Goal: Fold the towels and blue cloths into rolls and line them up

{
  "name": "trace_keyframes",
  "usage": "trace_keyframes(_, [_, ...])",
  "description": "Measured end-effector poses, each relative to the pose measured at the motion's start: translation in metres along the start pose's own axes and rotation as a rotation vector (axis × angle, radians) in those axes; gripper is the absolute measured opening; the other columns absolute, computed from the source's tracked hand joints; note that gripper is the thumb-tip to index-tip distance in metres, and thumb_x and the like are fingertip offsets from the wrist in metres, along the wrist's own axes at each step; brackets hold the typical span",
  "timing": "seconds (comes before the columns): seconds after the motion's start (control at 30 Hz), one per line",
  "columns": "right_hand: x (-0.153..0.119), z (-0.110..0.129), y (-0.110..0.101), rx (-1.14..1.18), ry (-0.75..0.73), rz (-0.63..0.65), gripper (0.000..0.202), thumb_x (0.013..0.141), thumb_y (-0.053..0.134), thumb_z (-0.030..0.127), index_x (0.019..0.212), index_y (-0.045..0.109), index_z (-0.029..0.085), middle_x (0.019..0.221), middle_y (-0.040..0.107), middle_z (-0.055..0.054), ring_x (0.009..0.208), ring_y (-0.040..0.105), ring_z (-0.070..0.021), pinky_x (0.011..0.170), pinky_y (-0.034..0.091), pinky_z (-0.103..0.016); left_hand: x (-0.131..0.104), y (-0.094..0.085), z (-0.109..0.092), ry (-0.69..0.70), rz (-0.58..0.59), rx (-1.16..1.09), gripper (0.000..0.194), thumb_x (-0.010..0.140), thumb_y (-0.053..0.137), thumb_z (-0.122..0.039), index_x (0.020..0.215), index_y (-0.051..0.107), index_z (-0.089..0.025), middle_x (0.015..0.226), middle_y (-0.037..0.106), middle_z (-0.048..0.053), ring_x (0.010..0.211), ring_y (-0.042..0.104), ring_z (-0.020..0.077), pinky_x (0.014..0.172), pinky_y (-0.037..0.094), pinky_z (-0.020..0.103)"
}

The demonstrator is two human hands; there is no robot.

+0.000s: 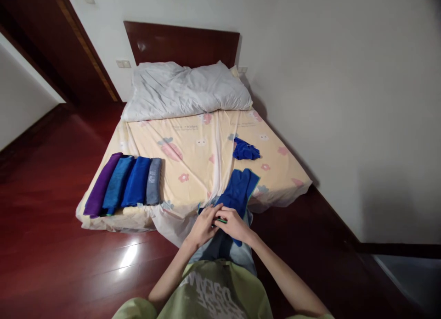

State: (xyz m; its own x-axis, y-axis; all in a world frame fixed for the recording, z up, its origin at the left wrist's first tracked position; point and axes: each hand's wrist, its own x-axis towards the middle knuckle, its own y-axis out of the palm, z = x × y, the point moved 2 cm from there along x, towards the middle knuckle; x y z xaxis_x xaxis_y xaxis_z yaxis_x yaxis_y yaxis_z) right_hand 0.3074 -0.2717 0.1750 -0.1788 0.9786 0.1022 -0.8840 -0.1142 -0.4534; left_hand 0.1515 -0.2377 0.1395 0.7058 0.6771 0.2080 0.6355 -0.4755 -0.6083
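Observation:
A dark blue cloth [239, 188] with a green edge lies across the person's lap and the near edge of the bed. Over its near part, my left hand [203, 226] and my right hand [233, 222] meet, fingers bent and touching. Both hands are closed on the cloth, and a bit of green edge shows between them. Farther up the bed, a crumpled blue cloth [245, 150] lies by itself. Rolled or folded cloths stand in a row at the left: purple [103, 186], teal blue [117, 183], bright blue [137, 181] and grey [154, 181].
The bed wears a pale yellow patterned sheet [193, 153]. A grey-white quilt [189, 92] lies against the dark wooden headboard [182, 43]. A white wall is on the right, and dark red flooring [44, 209] extends on the left.

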Motion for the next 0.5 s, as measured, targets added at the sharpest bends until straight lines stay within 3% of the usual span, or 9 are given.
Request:
trace_keyframes(0.07, [-0.002, -0.001, 0.003, 0.011, 0.003, -0.020, 0.009, 0.088, 0.075, 0.027, 0.091, 0.075, 0.019, 0.089, 0.064, -0.004, 0.074, 0.059, -0.0161, 0.069, 0.051, -0.027, -0.003, -0.004, 0.009, -0.087, 0.005, -0.046, 0.063, 0.085, 0.054, -0.017, 0.148, 0.046, -0.021, 0.116, 0.069, 0.010, 0.107, 0.064, 0.0244, 0.100, 0.051, 0.040])
trace_keyframes(0.13, [-0.008, -0.006, 0.004, 0.025, 0.012, -0.040, 0.022, 0.082, 0.081, 0.030, 0.100, 0.074, 0.020, 0.093, 0.064, -0.004, 0.075, 0.060, -0.0166, 0.068, 0.052, -0.027, -0.010, -0.010, 0.017, -0.145, -0.020, -0.084, 0.054, 0.085, 0.053, -0.017, 0.139, 0.055, -0.020, 0.099, 0.071, 0.006, 0.090, 0.066, 0.0216, 0.089, 0.053, 0.034])
trace_keyframes(0.23, [-0.023, -0.022, 0.011, -0.017, 0.034, -0.041, 0.033, 0.080, 0.082, 0.026, 0.111, 0.071, 0.023, 0.103, 0.065, -0.005, 0.091, 0.064, -0.0214, 0.082, 0.054, -0.031, -0.024, -0.018, 0.025, -0.200, -0.089, -0.142, 0.039, 0.082, 0.051, -0.015, 0.118, 0.066, -0.019, 0.088, 0.072, 0.004, 0.084, 0.067, 0.0204, 0.085, 0.053, 0.031])
trace_keyframes(0.3, [-0.032, -0.035, 0.020, -0.083, 0.058, -0.052, 0.022, 0.083, 0.075, 0.021, 0.105, 0.070, 0.023, 0.102, 0.066, -0.005, 0.096, 0.065, -0.0234, 0.088, 0.053, -0.034, -0.032, -0.023, 0.029, -0.232, -0.150, -0.158, 0.033, 0.083, 0.050, -0.017, 0.110, 0.068, -0.020, 0.084, 0.071, 0.003, 0.084, 0.068, 0.0208, 0.083, 0.053, 0.031])
trace_keyframes(0.4, [-0.038, -0.048, 0.028, -0.110, 0.074, -0.098, 0.004, 0.087, 0.066, 0.019, 0.089, 0.069, 0.021, 0.092, 0.066, -0.005, 0.088, 0.066, -0.0230, 0.083, 0.053, -0.033, -0.042, -0.030, 0.039, -0.283, -0.205, -0.131, 0.031, 0.085, 0.048, -0.019, 0.109, 0.068, -0.020, 0.079, 0.070, 0.001, 0.079, 0.068, 0.0207, 0.079, 0.054, 0.030])
trace_keyframes(0.5, [-0.034, -0.043, 0.023, -0.044, 0.038, -0.169, 0.006, 0.089, 0.061, 0.021, 0.086, 0.067, 0.020, 0.085, 0.065, -0.005, 0.081, 0.064, -0.0208, 0.077, 0.051, -0.031, -0.048, -0.037, 0.052, -0.380, -0.233, -0.021, 0.031, 0.085, 0.050, -0.020, 0.110, 0.068, -0.021, 0.077, 0.067, 0.001, 0.075, 0.067, 0.0207, 0.078, 0.054, 0.032])
